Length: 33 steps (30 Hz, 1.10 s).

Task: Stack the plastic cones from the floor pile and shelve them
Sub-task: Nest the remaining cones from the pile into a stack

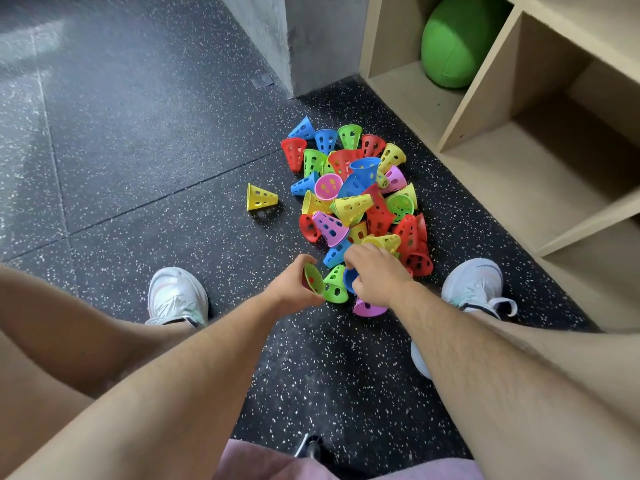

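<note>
- My left hand (294, 284) is clenched round a perforated plastic cone (313, 279), held on its side with the wide mouth turned toward the heap. The mouth looks green inside, the outside darker. I cannot tell whether it is one cone or two nested.
- My right hand (377, 275) is knuckles-up at the near edge of the pile of coloured plastic cones (356, 202), fingers curled down among them. Whether they have closed on a cone I cannot tell, because the hand hides its own fingertips.
- A blue perforated cone (349, 279) shows just under my right thumb, and a green perforated cone (336, 287) lies on its side between my two hands, touching the cone I hold.
- A pink plastic cone (367, 309) lies on the floor beneath my right wrist.
- The heap of red, blue, green, yellow and pink cones sits on the black speckled rubber floor (173, 174), just beside the pale wooden cubby shelf (485, 98) on my right.
- One yellow perforated cone (260, 198) lies on its side apart from the heap, to its left.
- A large green ball (457, 39) rests in the far cubby.
- My white trainers stand either side of the near end of the heap, left (177, 296) and right (474, 285).
</note>
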Tool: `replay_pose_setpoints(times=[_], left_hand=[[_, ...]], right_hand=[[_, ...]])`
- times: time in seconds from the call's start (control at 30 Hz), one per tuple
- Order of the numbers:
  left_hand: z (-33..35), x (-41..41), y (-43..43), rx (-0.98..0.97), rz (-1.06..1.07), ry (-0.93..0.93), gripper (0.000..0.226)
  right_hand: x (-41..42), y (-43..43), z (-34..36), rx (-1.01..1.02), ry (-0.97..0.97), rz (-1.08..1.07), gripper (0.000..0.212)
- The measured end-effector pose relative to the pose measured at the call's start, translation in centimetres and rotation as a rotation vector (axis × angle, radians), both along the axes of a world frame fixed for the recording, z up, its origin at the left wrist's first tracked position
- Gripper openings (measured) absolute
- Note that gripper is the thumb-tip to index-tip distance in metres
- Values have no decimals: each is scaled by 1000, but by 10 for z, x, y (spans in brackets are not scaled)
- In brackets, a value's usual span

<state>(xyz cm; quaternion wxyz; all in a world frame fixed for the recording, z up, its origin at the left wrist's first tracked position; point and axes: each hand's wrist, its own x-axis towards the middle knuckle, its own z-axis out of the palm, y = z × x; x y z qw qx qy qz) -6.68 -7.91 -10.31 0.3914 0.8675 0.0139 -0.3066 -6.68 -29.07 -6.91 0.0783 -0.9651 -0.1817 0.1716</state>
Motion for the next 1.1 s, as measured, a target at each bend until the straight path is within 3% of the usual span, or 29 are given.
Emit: replay_pose_setpoints(times=[0.07,0.13,0.27,0.37,0.6,0.87,0.97,1.1], left_hand=[[-1,0,1,-4,3,6,82],[-2,0,1,-11,13,7,83],[-2,1,0,-21,41,-3,87],[-2,0,-1,-32,71,-18,89],[2,1,0,-57,125,-76,85],[15,-1,-1,-129,145,-162,73],[16,-1,-3,-157,170,-197,66],[13,0,-1,-148,163,-242,59]], right_hand=[[0,0,-2,-72,29,27,25],[-1,0,-8,-158,46,37,36],[0,-2,-17,-156,2,28,36],[4,-6,-16,26,-21,-84,33],[7,-1,7,527,-102,-468,64],[11,32,12,602,-2,-501,74],[11,42,11,597,62,-447,55],[7,48,2,575,276,-399,58]])
